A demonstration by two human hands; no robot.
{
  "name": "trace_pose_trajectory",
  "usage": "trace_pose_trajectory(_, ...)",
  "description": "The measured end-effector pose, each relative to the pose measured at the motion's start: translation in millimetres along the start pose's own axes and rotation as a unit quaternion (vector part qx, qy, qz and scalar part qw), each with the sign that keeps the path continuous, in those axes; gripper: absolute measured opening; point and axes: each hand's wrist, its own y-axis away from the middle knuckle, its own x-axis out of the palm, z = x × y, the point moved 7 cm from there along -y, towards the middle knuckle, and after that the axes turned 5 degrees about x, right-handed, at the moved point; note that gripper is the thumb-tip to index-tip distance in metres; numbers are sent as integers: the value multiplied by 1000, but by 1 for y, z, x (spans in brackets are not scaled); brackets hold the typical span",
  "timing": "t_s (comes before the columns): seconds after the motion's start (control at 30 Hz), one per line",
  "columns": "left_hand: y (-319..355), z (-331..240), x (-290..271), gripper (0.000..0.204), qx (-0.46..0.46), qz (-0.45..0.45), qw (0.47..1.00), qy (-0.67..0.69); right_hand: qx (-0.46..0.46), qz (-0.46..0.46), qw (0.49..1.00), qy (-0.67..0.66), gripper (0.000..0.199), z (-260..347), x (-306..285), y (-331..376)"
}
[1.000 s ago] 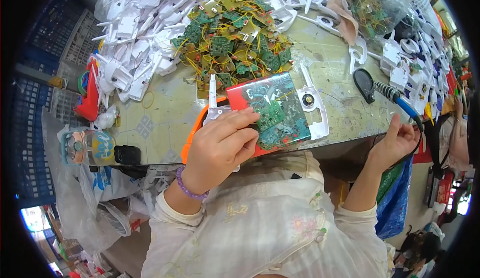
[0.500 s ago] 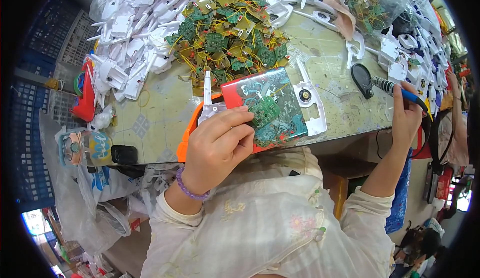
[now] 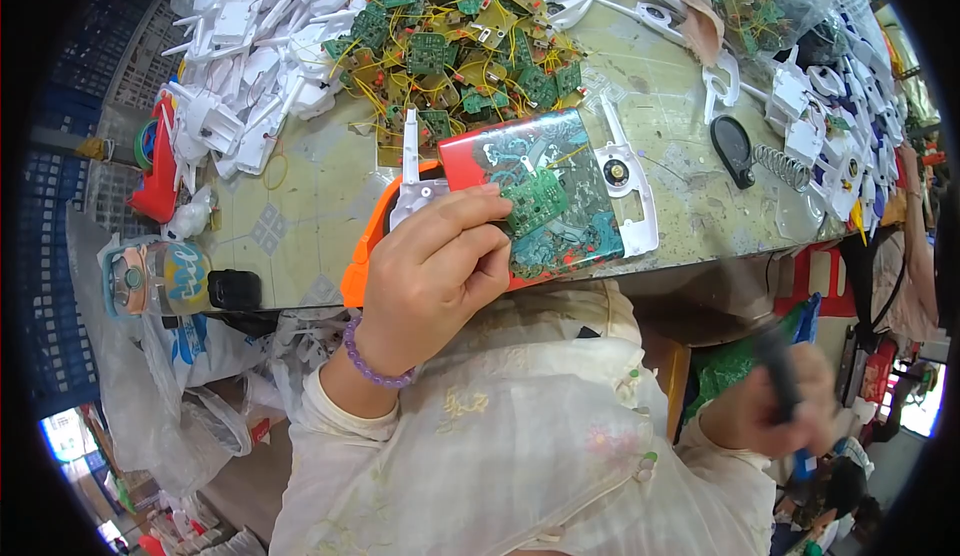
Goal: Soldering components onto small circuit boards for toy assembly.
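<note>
My left hand [image 3: 430, 271], with a purple bead bracelet at the wrist, pinches a green circuit board [image 3: 538, 204] by its left edge. The board is tilted over a flat box [image 3: 590, 196] with a red side and a dark patterned top. At the lower right my right hand [image 3: 800, 406] is smeared by motion, its fingers wrapped round a soldering iron [image 3: 775, 361] whose dark handle slants up to the left. White plastic housings lie at both sides of the box, one of them with a round black part [image 3: 616, 171].
A heap of wired circuit boards [image 3: 460, 56] lies at the back, beside piled white plastic casings [image 3: 250, 66]. A coil spring holder [image 3: 782, 168] on a black base stands at the right. Left of me are a bottle [image 3: 155, 278] and a black case [image 3: 234, 290]. An orange part [image 3: 370, 246] sticks out near the box.
My right hand has pulled the soldering iron out of the coil holder and swung it down toward me, below the table edge. My left hand keeps its pinch on the circuit board.
</note>
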Motion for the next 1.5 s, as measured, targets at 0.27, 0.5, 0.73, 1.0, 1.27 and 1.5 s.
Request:
trace_pose_trajectory(0.27, 6, 2, 1, 16, -5, -12, 1000, -5, -32, 195, 978, -62, 32, 3, 75, 11)
trace_pose_trajectory(0.5, 6, 0, -1, 16, -9, -15, 1000, -11, -26, 251, 965, -75, 33, 2, 91, 6)
trace_pose_trajectory(0.73, 6, 1, 0, 15, -14, -11, 1000, -12, -33, 252, 965, -67, 32, 1, 94, 8)
trace_pose_trajectory(1.0, 7, 0, 0, 15, -12, -11, 1000, -18, -39, 251, 965, -61, 31, 0, 96, 9)
trace_pose_trajectory(1.27, 7, -1, 0, 16, -12, -12, 1000, -19, -58, 256, 963, -54, 30, 2, 98, 12)
trace_pose_trajectory(1.5, 7, 0, 0, 16, -14, -9, 1000, -20, -66, 238, 967, -62, 30, 6, 88, 14)
